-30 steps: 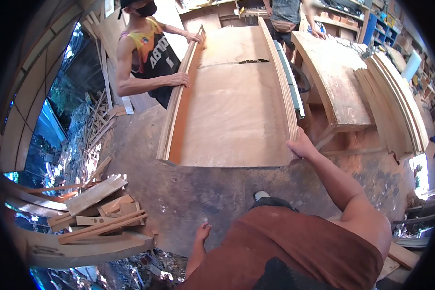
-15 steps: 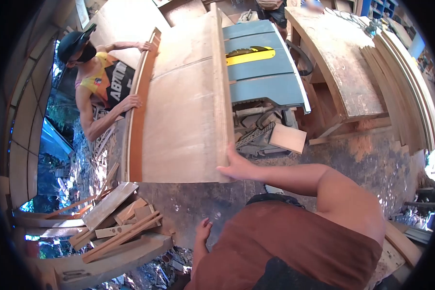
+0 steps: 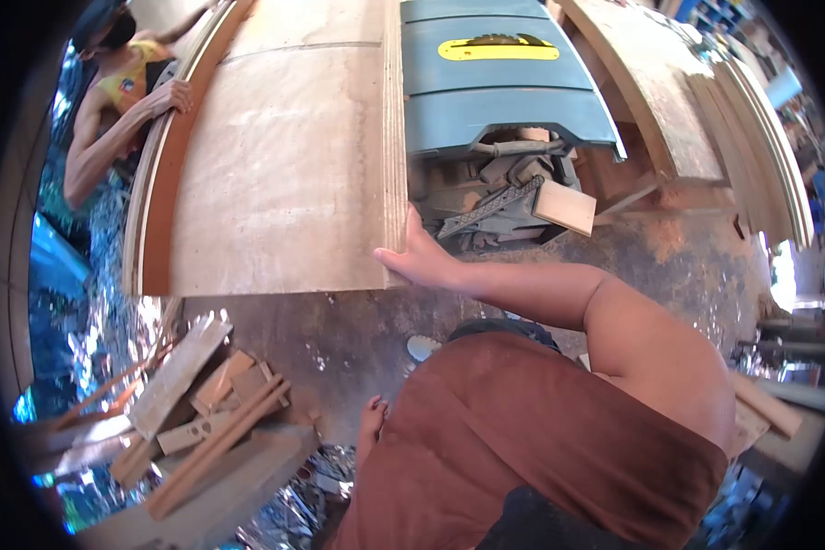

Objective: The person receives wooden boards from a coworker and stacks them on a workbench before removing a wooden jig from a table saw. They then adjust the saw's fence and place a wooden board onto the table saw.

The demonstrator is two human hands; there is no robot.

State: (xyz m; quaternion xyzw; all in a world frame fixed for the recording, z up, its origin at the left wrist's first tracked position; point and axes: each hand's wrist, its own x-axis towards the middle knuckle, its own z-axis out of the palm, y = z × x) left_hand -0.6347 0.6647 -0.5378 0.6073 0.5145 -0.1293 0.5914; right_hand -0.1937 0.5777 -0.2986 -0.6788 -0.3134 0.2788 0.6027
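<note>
A large pale wooden panel [image 3: 275, 174] with a thick layered edge strip [image 3: 393, 137] spans the upper middle. My right hand [image 3: 417, 252] grips its near right corner, thumb on top and the other fingers against the side. Low beside my body hangs my left hand [image 3: 372, 414], empty, its fingers loosely bent and slightly apart. A reddish-brown board [image 3: 179, 156] stands along the panel's left side, held by a co-worker's hand [image 3: 172, 96]. Right of the panel is a blue saw table [image 3: 504, 101] with a yellow blade insert [image 3: 498, 49].
Scrap wood pieces [image 3: 215, 394] lie in a heap at lower left. A wooden workbench [image 3: 655, 110] is at the upper right, with long boards [image 3: 752, 147] beside it. A small wooden block [image 3: 565, 207] rests below the saw table. The co-worker [image 3: 110, 101] is at upper left.
The panel, saw table and co-worker appear higher and farther left in view. My right hand keeps its grip on the panel's corner. My left hand still hangs low.
</note>
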